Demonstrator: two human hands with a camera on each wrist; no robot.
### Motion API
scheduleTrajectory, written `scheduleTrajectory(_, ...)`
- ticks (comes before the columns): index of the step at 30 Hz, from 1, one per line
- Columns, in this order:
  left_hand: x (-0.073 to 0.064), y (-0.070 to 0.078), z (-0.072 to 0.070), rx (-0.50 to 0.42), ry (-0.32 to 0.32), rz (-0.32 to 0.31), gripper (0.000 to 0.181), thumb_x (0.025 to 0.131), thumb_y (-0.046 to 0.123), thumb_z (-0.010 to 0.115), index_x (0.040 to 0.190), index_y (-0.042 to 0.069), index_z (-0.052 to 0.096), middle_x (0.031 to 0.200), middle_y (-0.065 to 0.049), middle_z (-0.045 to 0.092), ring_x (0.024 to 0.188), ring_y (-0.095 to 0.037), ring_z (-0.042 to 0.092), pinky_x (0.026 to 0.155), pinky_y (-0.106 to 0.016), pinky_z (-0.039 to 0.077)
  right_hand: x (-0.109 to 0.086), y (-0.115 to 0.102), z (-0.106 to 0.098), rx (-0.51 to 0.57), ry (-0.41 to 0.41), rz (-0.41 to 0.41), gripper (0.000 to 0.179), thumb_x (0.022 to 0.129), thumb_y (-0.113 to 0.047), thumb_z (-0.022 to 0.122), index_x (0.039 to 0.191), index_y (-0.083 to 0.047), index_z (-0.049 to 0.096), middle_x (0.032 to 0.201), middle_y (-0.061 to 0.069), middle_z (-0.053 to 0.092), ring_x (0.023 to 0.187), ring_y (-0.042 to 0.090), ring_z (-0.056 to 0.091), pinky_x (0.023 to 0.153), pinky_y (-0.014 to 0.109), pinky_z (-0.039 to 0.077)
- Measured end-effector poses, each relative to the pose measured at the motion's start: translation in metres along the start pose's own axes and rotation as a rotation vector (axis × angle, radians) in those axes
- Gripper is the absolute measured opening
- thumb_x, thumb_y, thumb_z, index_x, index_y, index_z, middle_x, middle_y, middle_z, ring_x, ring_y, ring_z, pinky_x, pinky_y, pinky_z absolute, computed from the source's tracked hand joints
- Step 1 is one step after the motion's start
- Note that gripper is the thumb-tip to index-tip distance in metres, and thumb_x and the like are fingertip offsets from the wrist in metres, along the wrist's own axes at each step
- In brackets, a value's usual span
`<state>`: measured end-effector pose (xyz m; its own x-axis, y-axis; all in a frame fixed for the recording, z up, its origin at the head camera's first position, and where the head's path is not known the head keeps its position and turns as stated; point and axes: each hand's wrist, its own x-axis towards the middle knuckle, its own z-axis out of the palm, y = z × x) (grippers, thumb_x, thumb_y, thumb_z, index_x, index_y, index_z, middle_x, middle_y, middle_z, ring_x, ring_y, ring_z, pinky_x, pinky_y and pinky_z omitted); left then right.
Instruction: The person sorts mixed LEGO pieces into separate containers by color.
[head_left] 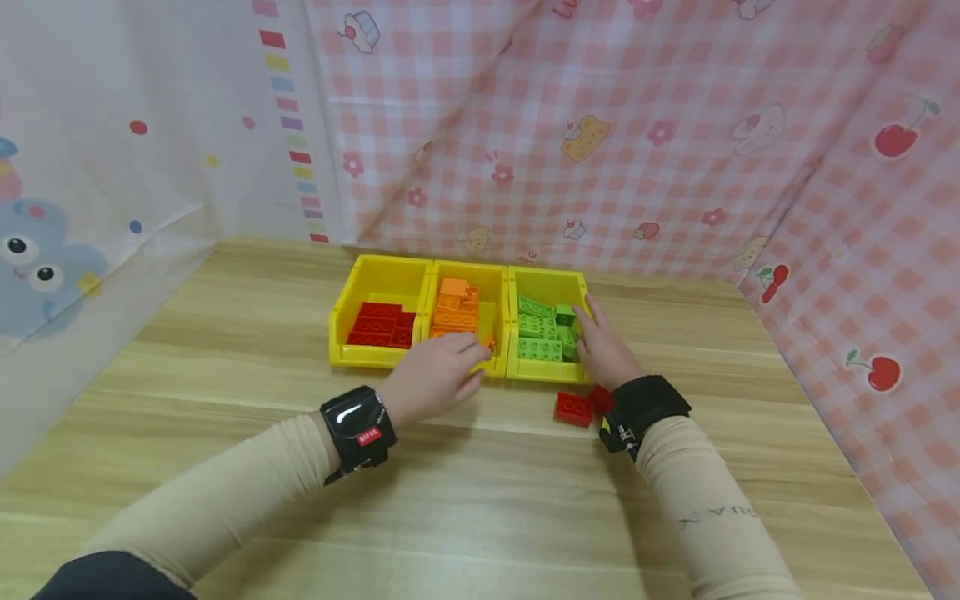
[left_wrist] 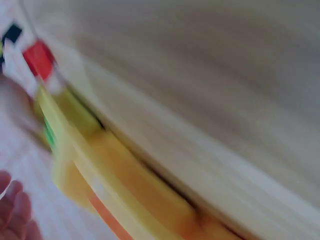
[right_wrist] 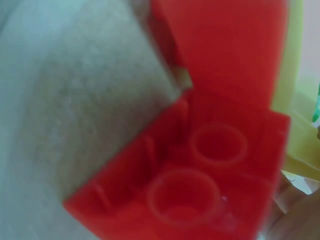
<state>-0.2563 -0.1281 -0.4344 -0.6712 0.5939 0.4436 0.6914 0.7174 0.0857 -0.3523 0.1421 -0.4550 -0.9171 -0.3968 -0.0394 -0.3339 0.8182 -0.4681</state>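
Note:
My left hand (head_left: 438,375) reaches over the front of the middle yellow bin (head_left: 495,271), fingers loosely bent near the orange bricks (head_left: 456,317). In the left wrist view its fingers (left_wrist: 17,210) show nothing between them. At the right wall of the right-hand bin (head_left: 551,277), my right hand (head_left: 607,354) has its fingers stretched along the rim, beside the green bricks (head_left: 540,325). Just below this hand lie a red brick (head_left: 573,408) and a second red piece (head_left: 602,398), partly covered by the wrist. The right wrist view shows a red brick's hollow underside (right_wrist: 200,170) up close.
Dark red bricks (head_left: 378,323) lie in the left-hand yellow bin (head_left: 393,265). All three bins stand side by side on the wooden table (head_left: 480,517). Printed cloth (head_left: 637,83) hangs behind the table and on both sides.

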Motion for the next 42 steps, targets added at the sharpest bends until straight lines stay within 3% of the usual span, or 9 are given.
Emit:
scheduleTrajectory(4, 0.019, 0.032, 0.018, 0.0, -0.17, 0.1, 0.027, 0.088, 0.023, 0.061, 0.112, 0.011, 0.063, 0.102, -0.001, 0.058, 0.088, -0.013, 0.055, 0.076, -0.027, 0.047, 0.001, -0.001, -0.005, -0.002, -0.082, 0.027, 0.058, 0.097, -0.006, 0.037, 0.149, -0.004, 0.012, 0.154, 0.011, -0.01, 0.135, 0.037, 0.022, 0.099, 0.049, 0.033)
scheduleTrajectory(6, 0.029, 0.044, 0.028, 0.011, -0.223, 0.132, 0.03, 0.088, 0.025, 0.06, 0.115, 0.011, 0.062, 0.104, -0.001, 0.057, 0.089, -0.013, 0.055, 0.077, -0.027, 0.047, 0.002, -0.002, -0.008, 0.016, -0.12, 0.048, 0.059, 0.098, -0.006, 0.036, 0.15, -0.005, 0.009, 0.154, 0.008, -0.014, 0.137, 0.036, 0.018, 0.103, 0.05, 0.028)
scheduleTrajectory(9, 0.042, 0.057, 0.038, 0.031, -0.248, 0.167, 0.032, 0.088, 0.026, 0.061, 0.117, 0.012, 0.062, 0.105, -0.001, 0.057, 0.088, -0.013, 0.055, 0.076, -0.025, 0.046, 0.001, -0.005, -0.012, 0.047, -0.151, 0.067, 0.059, 0.098, -0.006, 0.035, 0.15, -0.006, 0.007, 0.154, 0.006, -0.017, 0.138, 0.035, 0.013, 0.105, 0.05, 0.023)
scheduleTrajectory(18, 0.067, 0.074, 0.061, 0.092, -0.341, 0.128, 0.034, 0.088, 0.029, 0.061, 0.119, 0.016, 0.061, 0.105, 0.0, 0.059, 0.088, -0.012, 0.057, 0.072, -0.025, 0.047, -0.001, -0.011, -0.015, 0.093, -0.17, 0.083, 0.059, 0.098, -0.006, 0.034, 0.15, -0.007, 0.006, 0.153, 0.005, -0.019, 0.138, 0.035, 0.011, 0.106, 0.051, 0.021)
scheduleTrajectory(24, 0.074, 0.08, 0.065, 0.142, -0.428, 0.121, 0.03, 0.09, 0.027, 0.059, 0.118, 0.018, 0.061, 0.106, 0.001, 0.061, 0.089, -0.014, 0.057, 0.072, -0.026, 0.047, 0.0, -0.009, -0.013, 0.066, -0.157, 0.083, 0.059, 0.098, -0.007, 0.034, 0.15, -0.007, 0.006, 0.153, 0.005, -0.018, 0.138, 0.035, 0.014, 0.105, 0.05, 0.023)
scheduleTrajectory(28, 0.069, 0.081, 0.063, 0.161, -0.419, 0.141, 0.027, 0.091, 0.023, 0.057, 0.117, 0.018, 0.063, 0.105, 0.001, 0.062, 0.088, -0.013, 0.059, 0.071, -0.026, 0.048, 0.001, -0.005, -0.011, 0.037, -0.146, 0.078, 0.059, 0.098, -0.008, 0.035, 0.15, -0.007, 0.007, 0.154, 0.006, -0.017, 0.137, 0.035, 0.018, 0.104, 0.049, 0.027)
scheduleTrajectory(33, 0.048, 0.071, 0.047, 0.124, -0.377, 0.153, 0.028, 0.09, 0.024, 0.06, 0.116, 0.017, 0.062, 0.101, 0.002, 0.062, 0.087, -0.012, 0.058, 0.073, -0.026, 0.048, 0.001, -0.001, -0.008, 0.005, -0.131, 0.037, 0.059, 0.097, -0.008, 0.036, 0.149, -0.004, 0.009, 0.154, 0.011, -0.013, 0.135, 0.036, 0.021, 0.102, 0.049, 0.03)
scheduleTrajectory(38, 0.02, 0.048, 0.022, 0.021, -0.351, 0.119, 0.028, 0.09, 0.028, 0.062, 0.115, 0.016, 0.062, 0.098, 0.002, 0.059, 0.086, -0.011, 0.055, 0.077, -0.026, 0.046, 0.0, -0.001, -0.008, 0.014, -0.124, 0.041, 0.06, 0.096, -0.007, 0.036, 0.149, -0.004, 0.009, 0.154, 0.011, -0.014, 0.137, 0.036, 0.016, 0.105, 0.05, 0.024)
scheduleTrajectory(42, -0.007, 0.022, -0.008, -0.004, -0.328, 0.075, 0.025, 0.088, 0.025, 0.065, 0.111, 0.014, 0.063, 0.1, 0.002, 0.059, 0.088, -0.013, 0.056, 0.082, -0.029, 0.046, 0.0, -0.004, -0.008, 0.022, -0.119, 0.04, 0.06, 0.096, -0.006, 0.036, 0.149, -0.004, 0.009, 0.154, 0.011, -0.014, 0.137, 0.037, 0.015, 0.105, 0.051, 0.022)
